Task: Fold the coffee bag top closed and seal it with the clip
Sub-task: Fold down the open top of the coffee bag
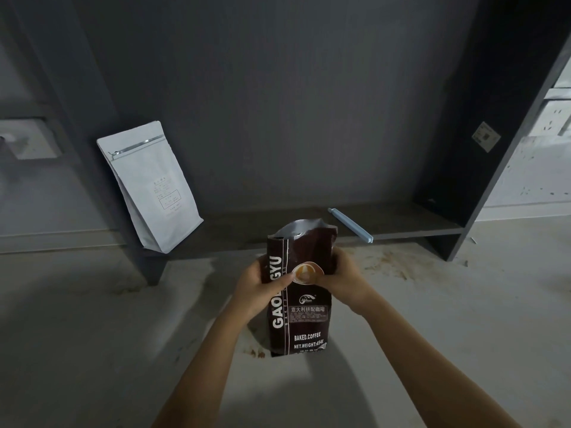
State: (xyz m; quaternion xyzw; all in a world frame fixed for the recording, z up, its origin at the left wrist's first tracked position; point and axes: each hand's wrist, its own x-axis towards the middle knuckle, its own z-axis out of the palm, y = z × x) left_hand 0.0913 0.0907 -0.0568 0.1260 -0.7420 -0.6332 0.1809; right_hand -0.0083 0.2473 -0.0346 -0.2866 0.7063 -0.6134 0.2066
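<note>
A dark brown coffee bag [304,322] with white lettering stands upright on the pale floor in the middle of the view. Its top is open, showing the silver lining. My left hand [259,284] grips the bag's left side, thumb across the front. My right hand [343,274] grips the right side at the same height. A long light-blue clip [350,225] lies on the low dark shelf just behind the bag, to its right, untouched.
A white zip-top pouch [151,186] leans against the left upright of the dark shelf unit [432,223]. The shelf's right side panel [494,149] rises at the right. The floor [432,304] carries brown stains near the bag.
</note>
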